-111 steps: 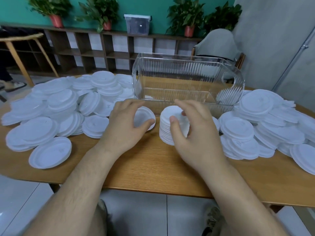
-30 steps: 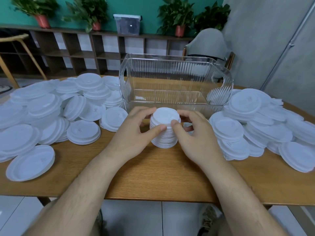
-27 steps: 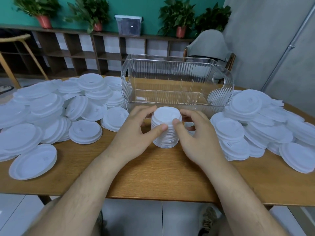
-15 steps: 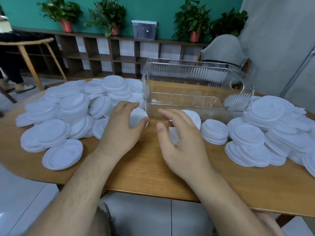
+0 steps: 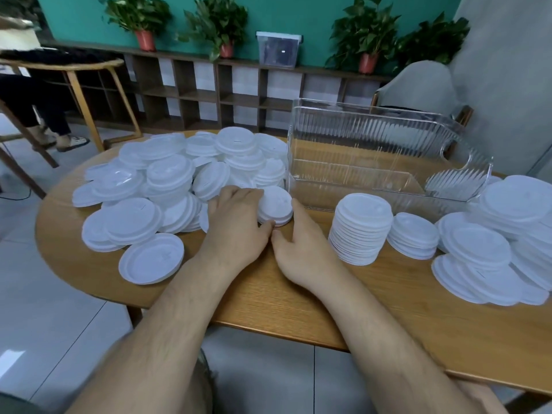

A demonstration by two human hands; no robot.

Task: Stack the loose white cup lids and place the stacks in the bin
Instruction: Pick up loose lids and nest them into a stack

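Short lid stack (image 5: 274, 205) between left hand (image 5: 237, 225) and right hand (image 5: 304, 249) — fingers of both curled round it

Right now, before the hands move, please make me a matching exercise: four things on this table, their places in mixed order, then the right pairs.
Things
1. clear ribbed plastic bin
2. tall stack of white round plastic lids
3. short stack of white round lids
4. single white lid lying hollow side up

Places
A. between the left hand and the right hand
B. by the wooden table's front left edge
C. behind both stacks, no lids inside
D. standing free, right of the right hand

Pairs: 1-C, 2-D, 3-A, 4-B
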